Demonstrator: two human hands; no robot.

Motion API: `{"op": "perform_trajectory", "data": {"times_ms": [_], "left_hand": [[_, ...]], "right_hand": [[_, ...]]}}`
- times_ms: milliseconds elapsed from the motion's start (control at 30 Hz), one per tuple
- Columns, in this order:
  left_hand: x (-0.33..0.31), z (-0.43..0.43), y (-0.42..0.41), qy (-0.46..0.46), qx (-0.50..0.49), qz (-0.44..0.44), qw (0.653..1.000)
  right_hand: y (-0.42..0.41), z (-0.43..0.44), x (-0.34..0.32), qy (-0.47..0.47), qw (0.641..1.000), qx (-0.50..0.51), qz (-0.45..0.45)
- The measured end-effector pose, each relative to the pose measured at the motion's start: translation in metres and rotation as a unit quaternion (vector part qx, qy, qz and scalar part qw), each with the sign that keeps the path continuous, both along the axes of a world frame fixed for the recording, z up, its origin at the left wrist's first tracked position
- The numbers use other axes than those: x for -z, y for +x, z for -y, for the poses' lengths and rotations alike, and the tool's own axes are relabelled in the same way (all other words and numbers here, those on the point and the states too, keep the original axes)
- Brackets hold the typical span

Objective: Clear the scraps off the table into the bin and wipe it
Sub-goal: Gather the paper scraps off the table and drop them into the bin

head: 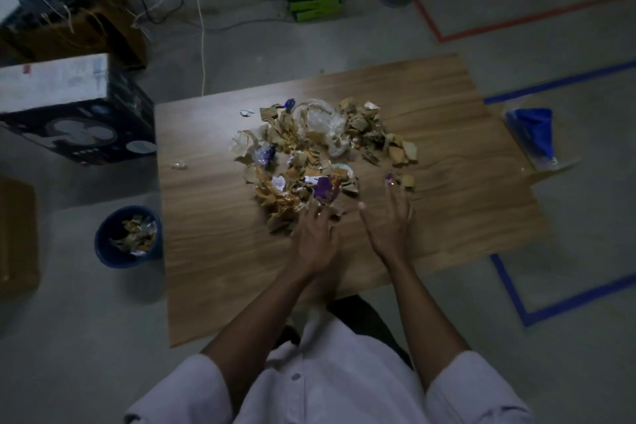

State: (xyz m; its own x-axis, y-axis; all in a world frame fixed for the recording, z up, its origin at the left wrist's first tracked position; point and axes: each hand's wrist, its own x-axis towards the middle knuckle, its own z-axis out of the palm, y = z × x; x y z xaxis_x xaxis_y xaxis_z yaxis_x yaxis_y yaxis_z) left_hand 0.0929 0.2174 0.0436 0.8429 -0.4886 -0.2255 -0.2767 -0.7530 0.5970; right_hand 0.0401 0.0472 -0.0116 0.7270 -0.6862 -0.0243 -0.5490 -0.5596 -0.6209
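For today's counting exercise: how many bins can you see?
1: a blue bin standing left of the table, already holding some scraps. Others may lie out of view.

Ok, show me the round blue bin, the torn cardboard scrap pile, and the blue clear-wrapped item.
Round blue bin [116,261]: head view, outer wall.
Torn cardboard scrap pile [285,136]: head view, brown piece mid-pile.
Blue clear-wrapped item [535,126]: head view, blue middle.

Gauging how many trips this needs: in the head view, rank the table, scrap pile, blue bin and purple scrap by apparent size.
1. table
2. scrap pile
3. blue bin
4. purple scrap
The bin stands on the floor, farther off, so it may look undersized.
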Motion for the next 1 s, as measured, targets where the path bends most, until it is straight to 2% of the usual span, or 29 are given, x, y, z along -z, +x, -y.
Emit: {"op": "perform_trajectory", "data": {"times_ms": [200,367,433,500,567,633,700,767,833,933,1000], "left_hand": [[0.017,0.065,0.007,-0.023,-0.011,-0.049,0.998],[0.029,0.105,0.025,-0.029,-0.093,-0.087,0.991],[0.032,0.111,0.030,-0.043,-0.142,-0.074,0.986],[0.032,0.107,0.033,-0.062,-0.177,-0.037,0.981],[0.029,0.102,0.038,-0.075,-0.201,-0.007,0.977],[0.028,0.102,0.045,-0.061,-0.213,0.002,0.975],[0.029,0.107,0.050,-0.044,-0.202,0.009,0.978],[0.031,0.114,0.052,-0.042,-0.190,0.021,0.981],[0.032,0.120,0.052,-0.053,-0.190,0.017,0.980],[0.039,0.123,0.052,-0.075,-0.192,0.004,0.978],[0.038,0.121,0.054,-0.084,-0.188,-0.016,0.978]], "right_hand": [[0.029,0.066,0.036,0.064,0.996,0.051,-0.028],[0.071,0.069,0.049,0.058,0.990,-0.093,-0.093],[0.066,0.053,0.048,0.070,0.983,-0.160,-0.058],[0.054,0.050,0.039,0.090,0.976,-0.192,0.037],[0.055,0.063,0.035,0.042,0.981,-0.165,0.097],[0.069,0.082,0.035,0.015,0.994,-0.077,0.079],[0.090,0.097,0.034,0.059,0.997,-0.010,0.039],[0.114,0.102,0.031,0.120,0.992,-0.034,0.012],[0.132,0.095,0.033,0.144,0.984,-0.100,-0.011],[0.131,0.076,0.038,0.123,0.980,-0.159,-0.012],[0.122,0.070,0.034,0.092,0.985,-0.141,0.040]]}}
